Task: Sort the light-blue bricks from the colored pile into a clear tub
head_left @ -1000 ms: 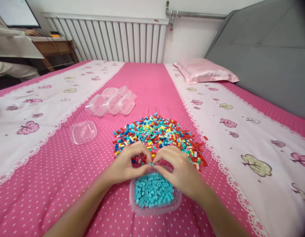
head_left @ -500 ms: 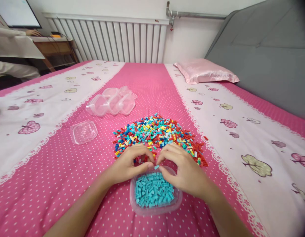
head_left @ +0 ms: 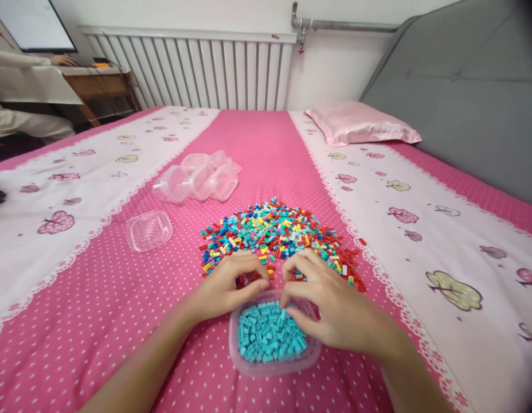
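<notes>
A clear plastic container (head_left: pixel 311 351) filled with teal bricks (head_left: pixel 270 335) sits on the pink dotted bedspread right in front of me. Just beyond it lies a pile of small mixed-colour bricks (head_left: pixel 274 232). My left hand (head_left: pixel 229 285) rests at the pile's near edge, thumb and forefinger pinched together; what they hold, if anything, is hidden. My right hand (head_left: pixel 332 301) hovers over the container's far right rim. Its fingers are curved and apart, and I see nothing between them.
A clear lid (head_left: pixel 149 230) lies to the left of the pile. Several empty clear containers (head_left: pixel 197 180) are stacked behind it. A pink pillow (head_left: pixel 360 123) lies by the grey headboard (head_left: pixel 464 97). Another person sits at a desk (head_left: pixel 94 80) at the far left.
Both hands were pinching one teal brick above the container. They have parted: the right hand dropped over the container and the brick is no longer seen in its fingers.
</notes>
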Demonstrator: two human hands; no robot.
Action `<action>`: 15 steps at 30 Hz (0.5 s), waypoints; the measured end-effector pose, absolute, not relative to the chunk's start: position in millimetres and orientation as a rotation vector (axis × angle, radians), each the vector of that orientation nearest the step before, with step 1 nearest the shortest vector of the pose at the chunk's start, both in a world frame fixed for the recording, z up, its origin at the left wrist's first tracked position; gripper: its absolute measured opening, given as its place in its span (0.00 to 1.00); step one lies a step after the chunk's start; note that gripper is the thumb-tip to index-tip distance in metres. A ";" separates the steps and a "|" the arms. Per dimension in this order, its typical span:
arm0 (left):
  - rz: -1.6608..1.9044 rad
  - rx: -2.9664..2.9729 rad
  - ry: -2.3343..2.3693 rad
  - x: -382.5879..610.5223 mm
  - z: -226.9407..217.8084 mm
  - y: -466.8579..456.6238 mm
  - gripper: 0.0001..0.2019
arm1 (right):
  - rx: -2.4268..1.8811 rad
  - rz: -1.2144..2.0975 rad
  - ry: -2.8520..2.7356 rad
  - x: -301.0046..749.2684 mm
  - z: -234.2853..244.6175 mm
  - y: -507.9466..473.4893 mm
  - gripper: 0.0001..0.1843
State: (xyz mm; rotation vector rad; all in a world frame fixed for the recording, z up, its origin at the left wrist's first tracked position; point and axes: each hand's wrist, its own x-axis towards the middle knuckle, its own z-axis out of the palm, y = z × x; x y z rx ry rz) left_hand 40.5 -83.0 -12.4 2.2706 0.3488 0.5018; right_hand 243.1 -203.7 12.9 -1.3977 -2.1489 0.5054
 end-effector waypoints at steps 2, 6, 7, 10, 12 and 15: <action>0.504 2.269 0.354 40.8 -11.5 -83.5 0.10 | -1.385 0.511 -2.166 242.9 14.2 -204.9 0.07; 0.517 2.255 0.345 40.9 -9.5 -84.9 0.09 | -1.401 0.524 -2.174 243.6 15.3 -207.8 0.07; 0.519 2.256 0.345 40.8 -9.1 -85.3 0.09 | -1.408 0.522 -2.175 243.6 15.2 -208.2 0.07; 0.522 2.260 0.353 40.6 -8.3 -86.1 0.09 | -1.426 0.501 -2.180 243.2 14.1 -207.8 0.06; 0.523 2.255 0.369 40.6 -8.2 -86.2 0.09 | -1.432 0.480 -2.189 242.5 13.3 -206.6 0.05; 0.525 2.248 0.383 41.0 -8.4 -86.3 0.09 | -1.435 0.458 -2.210 241.3 12.9 -205.6 0.05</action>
